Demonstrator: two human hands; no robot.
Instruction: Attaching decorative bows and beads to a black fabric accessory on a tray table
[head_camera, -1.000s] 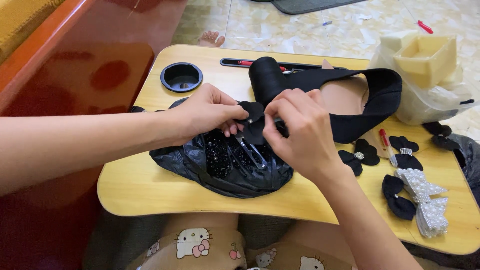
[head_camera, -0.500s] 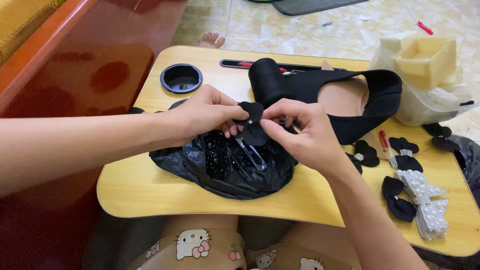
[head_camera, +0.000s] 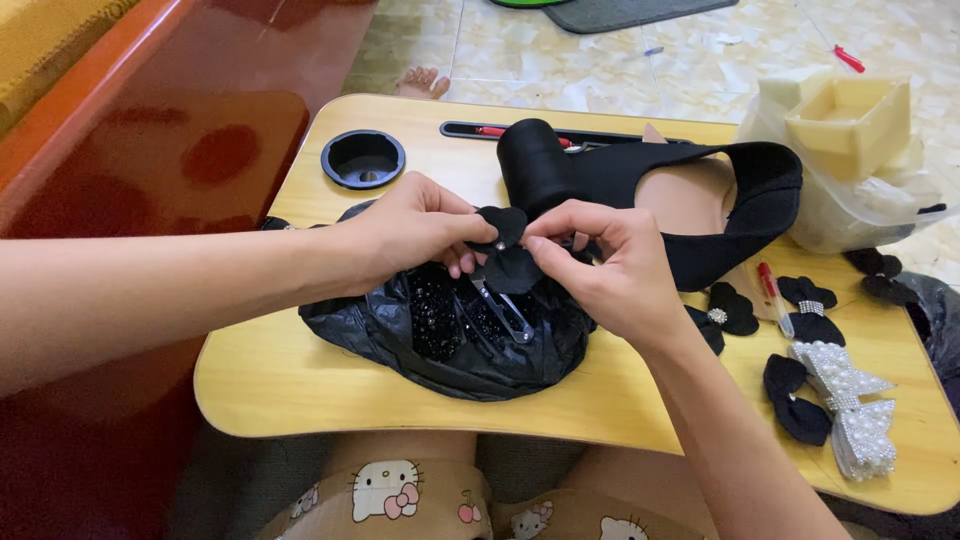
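My left hand (head_camera: 410, 235) and my right hand (head_camera: 605, 265) meet over the middle of a small yellow lap table (head_camera: 300, 380). Together they pinch a small black fabric bow piece (head_camera: 508, 250), the left from the left side, the right from the right. A silver hair clip (head_camera: 508, 318) hangs below the bow, over an open black plastic bag (head_camera: 400, 335) holding several small black beaded pieces.
A black fabric roll with a wide strip (head_camera: 700, 200) lies behind my hands. Finished black bows (head_camera: 730, 310) and white pearl bows (head_camera: 850, 400) lie at the right. A round black cup recess (head_camera: 362, 158), a red pen (head_camera: 772, 290) and a bagged cream plastic container (head_camera: 850, 130) are also there.
My right hand has lowered and closed in on the bow piece, its fingers now pinching it against the left hand's fingers. The left hand has barely moved.
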